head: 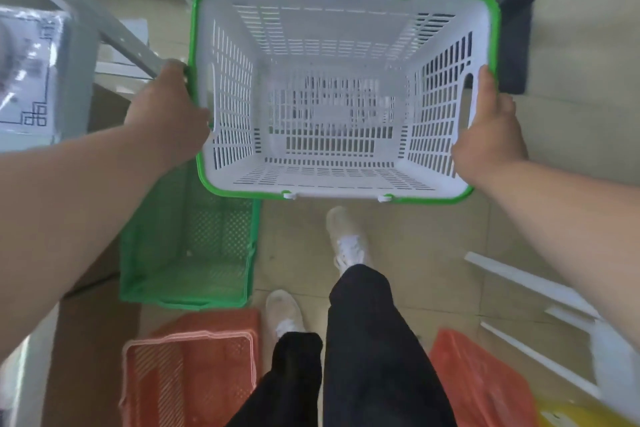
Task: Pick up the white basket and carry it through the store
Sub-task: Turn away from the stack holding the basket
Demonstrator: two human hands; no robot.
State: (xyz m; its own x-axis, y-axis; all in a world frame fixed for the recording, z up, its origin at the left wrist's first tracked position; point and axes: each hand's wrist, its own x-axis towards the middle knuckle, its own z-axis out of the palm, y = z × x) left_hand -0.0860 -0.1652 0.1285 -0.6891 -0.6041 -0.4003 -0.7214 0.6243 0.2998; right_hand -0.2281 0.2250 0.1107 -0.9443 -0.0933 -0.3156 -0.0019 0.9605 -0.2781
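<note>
**Basket lifted, both hands on rim – mid-carry, tight aisle**

White basket (pixel 332 94) w/ green rim is up off the floor, held level in front of the person, empty. Left hand (pixel 166 107) closed around the left short edge, fingers wrapped over the rim from outside. Right hand (pixel 488 128) closed on the right short edge, thumb inside by the cut-out slot, rest of fingers hidden behind the wall. Carry handles folded down along the rim, not in use.

Below/around: green basket (pixel 187 246) on floor directly under the left-front corner of the white one; red basket (pixel 190 374) nearer the person, left of the feet; another red basket (pixel 481 388) low right. Grey shelf upright (pixel 104 28) runs just beside the left hand, looks nearly touching. White rack bars (pixel 519 288) on floor to the right. Right shoe (pixel 346 239) forward, left shoe (pixel 284 312) behind – looks like a step.

Risks (judgement):
- knuckles of left hand or basket corner clipping the shelf upright → basket twists out of grip
- feet catching green or red baskets on floor, since the held basket blocks part of the view down
- rim-only hold, no handles; ok while empty, slips if bumped
- dark post at top right is near the far corner, could snag when moving fwd
</note>
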